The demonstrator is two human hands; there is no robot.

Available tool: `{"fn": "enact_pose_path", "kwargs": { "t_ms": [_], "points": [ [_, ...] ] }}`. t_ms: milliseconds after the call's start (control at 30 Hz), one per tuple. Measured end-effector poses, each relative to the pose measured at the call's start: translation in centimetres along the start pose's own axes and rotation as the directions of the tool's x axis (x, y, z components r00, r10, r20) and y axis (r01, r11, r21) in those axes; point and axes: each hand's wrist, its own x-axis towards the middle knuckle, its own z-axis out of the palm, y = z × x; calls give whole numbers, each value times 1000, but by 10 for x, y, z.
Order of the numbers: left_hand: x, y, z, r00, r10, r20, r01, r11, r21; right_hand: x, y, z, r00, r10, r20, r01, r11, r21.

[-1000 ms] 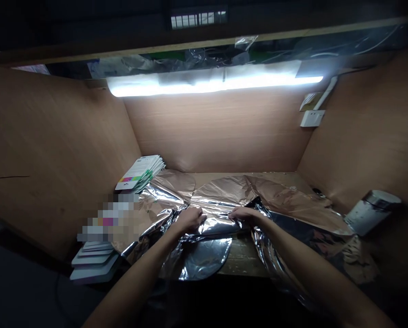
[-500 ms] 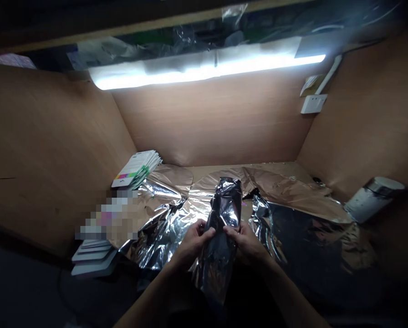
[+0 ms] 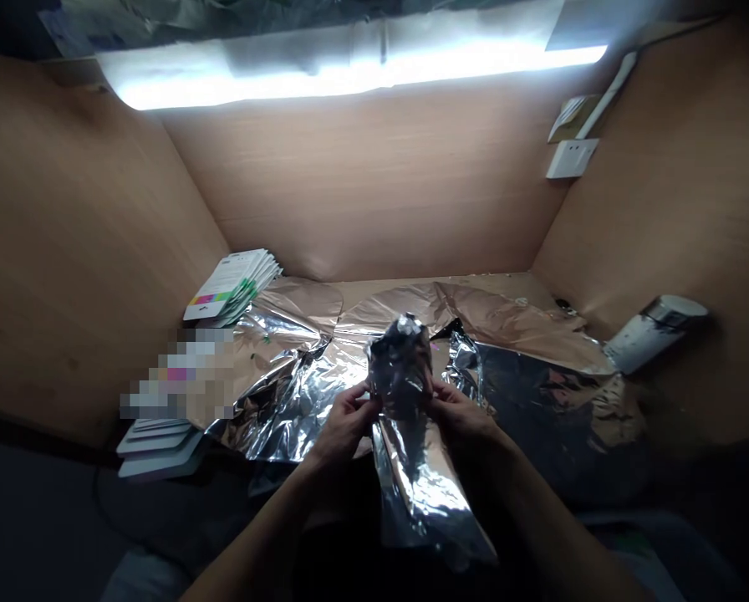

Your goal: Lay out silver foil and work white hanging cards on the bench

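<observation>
Between my two hands is a crumpled sheet of shiny foil film (image 3: pixel 428 477), its upper part bunched into a rounded fold and its lower part hanging down towards me. My left hand (image 3: pixel 348 414) pinches the left edge of the fold with thumb and fingers. On the opposite edge, my right hand (image 3: pixel 459 410) grips the film the same way. Whether anything lies inside the fold is hidden. Beneath and behind my hands, more reflective film (image 3: pixel 308 401) is spread in wrinkles over the work surface.
A stack of printed cards (image 3: pixel 227 284) leans at the back left, with more pale cards (image 3: pixel 161 451) nearer. A silvery-white cylinder (image 3: pixel 654 334) lies tilted at the right wall. Dark film (image 3: pixel 537 410) covers the right side. A tube light (image 3: pixel 362 79) and a socket (image 3: pixel 572 159) are above.
The film in my hands has changed from a long, narrow, dark shape to a folded top with a bright tail swung to the right. The camera view has tipped downward.
</observation>
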Motion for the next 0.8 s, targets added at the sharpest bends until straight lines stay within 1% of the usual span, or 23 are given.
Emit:
{"fn": "enact_pose_path", "kwargs": {
  "t_ms": [67, 100, 133, 200, 233, 267, 300, 333, 367, 400, 433, 467, 533, 567, 633, 667, 700, 733, 767, 800],
  "points": [
    [1, 5, -3, 997, 80, -2, -80, 990, 116, 2, -2, 4, 994, 59, -90, -55, 997, 46],
    [1, 7, -4, 997, 83, -6, -81, 985, 155, 4, -5, 7, 987, 83, -135, -78, 996, 41],
    [1, 9, -5, 999, 52, 9, -53, 989, 141, 6, -9, 10, 981, 94, -172, -90, 996, 27],
    [-2, 11, -5, 997, -42, 59, 40, 999, 37, 11, -16, 15, 976, 76, -206, -79, 997, -6],
    [-4, 11, -4, 995, -75, 71, 74, 997, 23, 13, -19, 16, 975, 63, -215, -65, 998, -5],
    [-7, 10, -3, 995, -80, 58, 75, 994, 74, 15, -20, 17, 974, 57, -220, -56, 998, 14],
    [-10, 8, -2, 999, -46, 20, 42, 982, 183, 17, -21, 17, 974, 69, -217, -58, 997, 58],
    [-12, 6, -2, 999, 14, -34, -2, 946, 323, 18, -19, 17, 977, 95, -192, -73, 990, 117],
    [-15, 3, -2, 993, 89, -78, -44, 892, 449, 18, -17, 15, 982, 109, -157, -85, 985, 153],
    [-17, 0, -2, 983, 158, -97, -83, 843, 532, 18, -13, 14, 988, 116, -106, -101, 986, 133],
    [-19, -3, -4, 971, 217, -101, -122, 811, 572, 18, -8, 12, 991, 123, -59, -120, 992, 48],
    [-21, -6, -6, 962, 257, -93, -159, 802, 576, 17, -2, 11, 992, 124, -36, -127, 989, -78],
    [-25, -10, -9, 952, 298, -64, -222, 822, 524, 13, 9, 11, 996, 78, -46, -89, 943, -321],
    [-29, -12, -9, 957, 286, -57, -231, 862, 452, 10, 14, 13, 997, 39, -63, -60, 921, -385],
    [-37, -15, -6, 970, 229, -76, -207, 952, 226, 1, 23, 20, 994, -36, -106, -12, 909, -416],
    [-42, -17, -3, 976, 194, -103, -184, 978, 103, -3, 26, 24, 991, -51, -124, -8, 900, -437],
    [-46, -20, 0, 971, 180, -158, -180, 984, 14, -8, 28, 27, 987, -57, -150, -22, 877, -480],
    [-49, -23, 2, 962, 165, -216, -175, 984, -28, -11, 30, 30, 988, -29, -149, -56, 841, -538],
    [-51, -26, 3, 945, 169, -280, -184, 982, -31, -13, 32, 32, 988, 8, -154, -93, 829, -551],
    [-54, -29, 2, 931, 177, -321, -188, 982, -4, -14, 34, 33, 985, 44, -167, -127, 837, -533]
  ]
}}
